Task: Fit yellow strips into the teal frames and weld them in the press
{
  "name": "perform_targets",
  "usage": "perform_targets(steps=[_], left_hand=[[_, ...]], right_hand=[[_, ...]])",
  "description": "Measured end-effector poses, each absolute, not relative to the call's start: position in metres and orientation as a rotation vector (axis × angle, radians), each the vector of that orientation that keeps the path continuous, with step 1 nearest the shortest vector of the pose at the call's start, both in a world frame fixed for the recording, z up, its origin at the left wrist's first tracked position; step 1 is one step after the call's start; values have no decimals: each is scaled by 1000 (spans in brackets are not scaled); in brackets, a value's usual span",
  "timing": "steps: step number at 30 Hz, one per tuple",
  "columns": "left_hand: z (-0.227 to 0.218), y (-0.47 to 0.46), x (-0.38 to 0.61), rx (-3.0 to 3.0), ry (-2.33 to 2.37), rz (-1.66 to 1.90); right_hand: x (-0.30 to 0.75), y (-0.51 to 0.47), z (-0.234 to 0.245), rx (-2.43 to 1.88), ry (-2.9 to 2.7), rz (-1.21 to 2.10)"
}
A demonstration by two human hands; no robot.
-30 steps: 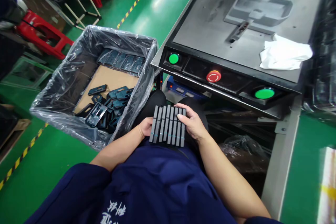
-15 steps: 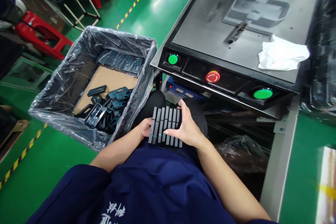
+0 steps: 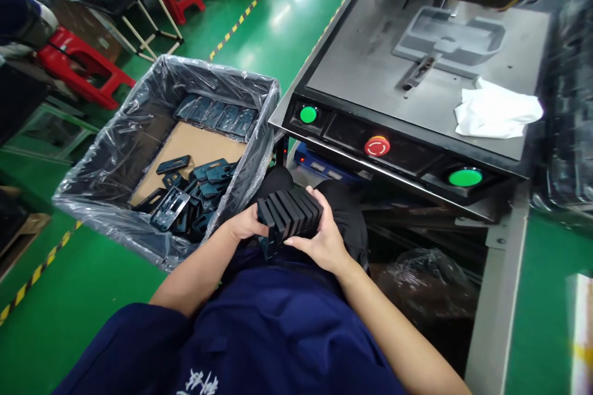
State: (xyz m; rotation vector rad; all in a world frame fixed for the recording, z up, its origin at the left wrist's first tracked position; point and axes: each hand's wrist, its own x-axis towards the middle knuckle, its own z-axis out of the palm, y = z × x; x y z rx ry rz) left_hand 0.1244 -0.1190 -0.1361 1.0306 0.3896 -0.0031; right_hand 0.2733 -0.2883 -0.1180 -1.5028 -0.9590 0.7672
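Observation:
A stack of several flat black plastic parts (image 3: pixel 290 213) is held on edge over my lap, tilted up at its far end. My left hand (image 3: pixel 244 222) grips the stack's left end with curled fingers. On the right end, my right hand (image 3: pixel 322 241) presses against it, thumb underneath and fingers on the side. To the left stands a bin lined with clear plastic (image 3: pixel 139 136), holding loose black parts (image 3: pixel 194 191) on brown cardboard and a neat row of parts along its far wall.
Ahead is a grey metal machine table (image 3: pixel 370 62) with a recessed fixture (image 3: pixel 447 34), a white cloth (image 3: pixel 495 111), two green buttons (image 3: pixel 308 114) and a red stop button (image 3: pixel 377 146). Red stools (image 3: pixel 83 68) stand on the green floor.
The parts lay flat across my lap; both hands have now squeezed them together and lifted the stack, tilting it up. The view shifted slightly.

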Motion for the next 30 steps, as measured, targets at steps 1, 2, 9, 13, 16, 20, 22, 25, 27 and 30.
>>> perform_targets(steps=[1, 2, 9, 13, 16, 20, 22, 25, 27, 30], left_hand=[[-129, -115, 123, 1107, 363, -19], [-122, -112, 123, 1169, 343, -32], [-94, -108, 127, 1376, 342, -36], [-96, -108, 127, 1421, 339, -27], [-100, -107, 125, 1462, 316, -9], [-105, -107, 121, 1530, 264, 30], [-108, -107, 120, 1587, 216, 28], [-114, -106, 116, 1677, 141, 31], [-119, -104, 114, 1737, 86, 42], [-124, -104, 112, 1811, 30, 68]], right_hand=[[272, -288, -119, -1473, -969, 762], [271, -288, -121, -1451, -974, 767], [267, -290, -130, -1393, -929, 854], [267, -292, -135, -1393, -910, 884], [267, -293, -140, -1418, -947, 847], [270, -294, -145, -1474, -1048, 739], [271, -295, -145, -1502, -1094, 687], [272, -297, -145, -1513, -1150, 630], [272, -297, -145, -1511, -1176, 608], [272, -297, -144, -1505, -1180, 611]])
